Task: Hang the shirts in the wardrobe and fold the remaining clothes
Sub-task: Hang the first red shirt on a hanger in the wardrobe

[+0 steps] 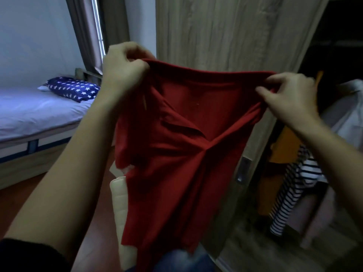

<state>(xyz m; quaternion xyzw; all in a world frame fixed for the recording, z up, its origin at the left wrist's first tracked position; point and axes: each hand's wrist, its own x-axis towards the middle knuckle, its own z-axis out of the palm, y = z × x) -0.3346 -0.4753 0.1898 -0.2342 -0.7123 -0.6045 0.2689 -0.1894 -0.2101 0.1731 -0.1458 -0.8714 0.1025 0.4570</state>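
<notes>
In front of wardrobe door (225, 32): red shirt (182, 134) held up mid-scene, stretched btwn both hands, rest hangs down crumpled w/ diagonal folds.
L hand (121, 69): fingers curled, pinches shirt's top-left edge.
R hand (286, 93): thumb + fingers pinch top-right edge, just beside door's right edge.
Right, wardrobe interior: open, dark; orange garment (284, 146), b/w striped garment (290, 193) below it, pale garment (345, 114) far right. Hangers can't tell.
Far left: bed (29, 114) w/ pale sheet, navy star-print pillow (72, 88) at its far end.
Near, low left of shirt: cream padded item (119, 213), partly hidden by shirt, can't ID.
Far, left of door: curtain (86, 26).
</notes>
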